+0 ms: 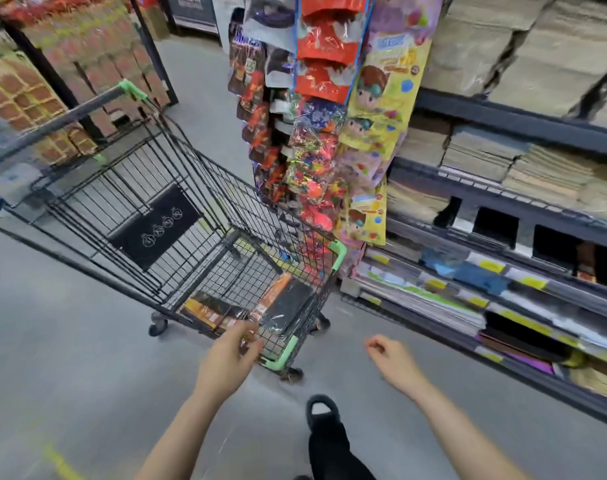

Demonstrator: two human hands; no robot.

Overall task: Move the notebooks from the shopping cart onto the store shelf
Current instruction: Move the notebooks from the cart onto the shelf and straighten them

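Note:
A black wire shopping cart (177,188) with green corner guards stands in the aisle ahead. In its front end lie black notebooks (288,306) wrapped in plastic, with orange and black packs beside them. My left hand (231,358) reaches over the cart's front rim, fingers apart, close to the notebooks and holding nothing. My right hand (390,358) hangs over the floor to the right of the cart, fingers loosely curled and empty. The store shelf (502,327) with stacked stationery runs along the right side. The picture is blurred by motion.
A hanging rack of toy and snack packets (322,133) stands between the cart and the shelf. Upper shelf levels hold piles of brown paper goods (502,57). Stacked boxes (87,64) fill the left side. My black shoe (321,410) is on the grey floor.

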